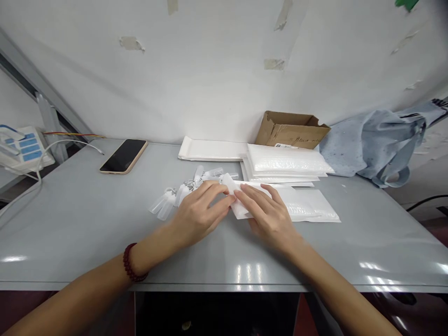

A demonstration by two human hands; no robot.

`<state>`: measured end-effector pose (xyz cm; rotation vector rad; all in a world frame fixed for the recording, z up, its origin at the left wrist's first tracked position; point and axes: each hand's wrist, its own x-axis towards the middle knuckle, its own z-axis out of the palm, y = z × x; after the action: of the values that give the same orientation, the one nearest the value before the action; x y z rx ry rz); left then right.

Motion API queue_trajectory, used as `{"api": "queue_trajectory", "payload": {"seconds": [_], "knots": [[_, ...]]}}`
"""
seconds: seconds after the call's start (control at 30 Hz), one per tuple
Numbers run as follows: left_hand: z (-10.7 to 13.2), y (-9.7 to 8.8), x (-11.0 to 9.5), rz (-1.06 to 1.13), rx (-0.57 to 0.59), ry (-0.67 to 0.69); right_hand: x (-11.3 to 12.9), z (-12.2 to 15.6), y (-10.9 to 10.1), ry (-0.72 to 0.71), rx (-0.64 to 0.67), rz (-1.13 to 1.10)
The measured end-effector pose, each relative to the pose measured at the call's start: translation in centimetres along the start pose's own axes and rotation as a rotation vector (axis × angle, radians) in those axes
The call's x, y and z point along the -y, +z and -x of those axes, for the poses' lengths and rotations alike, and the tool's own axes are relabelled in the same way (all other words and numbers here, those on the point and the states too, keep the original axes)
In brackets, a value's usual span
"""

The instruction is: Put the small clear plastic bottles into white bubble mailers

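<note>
A white padded envelope [296, 201] lies on the grey table, its left end slightly raised between my hands. With thumb and fingers, my left hand [202, 210] pinches the edge of the lifted white flap [239, 208]. My right hand [269, 212] grips the same end, fingers over the top; its thumb is mostly hidden. Just beyond my left hand lies a cluster of small clear plastic tags [170, 199] with metal rings, partly covered by the hand. A stack of white padded envelopes [290, 161] sits behind my right hand.
Against the wall are another white padded envelope [213, 150] and an open cardboard box [292, 130]. A phone [123, 157] lies at the left, near a white cable and a power strip [26, 147]. Light blue cloth [371, 140] is heaped at the right.
</note>
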<state>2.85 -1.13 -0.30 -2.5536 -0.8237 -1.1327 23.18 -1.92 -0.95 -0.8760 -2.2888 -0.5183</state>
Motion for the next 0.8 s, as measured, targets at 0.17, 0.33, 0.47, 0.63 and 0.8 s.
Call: {"api": "queue_trajectory", "payload": {"seconds": [0.17, 0.33, 0.47, 0.63, 0.8], "knots": [[-0.1, 0.1, 0.3, -0.007, -0.045, 0.109, 0.4, 0.1, -0.1, -0.055, -0.149, -0.041], [0.5, 0.9, 0.7, -0.054, -0.022, 0.103, 0.7, -0.2, -0.4, -0.077, -0.183, -0.085], [0.8, 1.3, 0.8, -0.054, 0.04, 0.09, 0.8, -0.3, -0.4, -0.071, -0.195, -0.125], [0.6, 1.2, 0.2, -0.043, 0.092, 0.058, 0.8, 0.0, -0.5, -0.069, -0.207, -0.114], [0.6, 1.3, -0.1, -0.025, 0.057, 0.034, 1.2, 0.1, -1.0, -0.086, -0.248, -0.099]]}}
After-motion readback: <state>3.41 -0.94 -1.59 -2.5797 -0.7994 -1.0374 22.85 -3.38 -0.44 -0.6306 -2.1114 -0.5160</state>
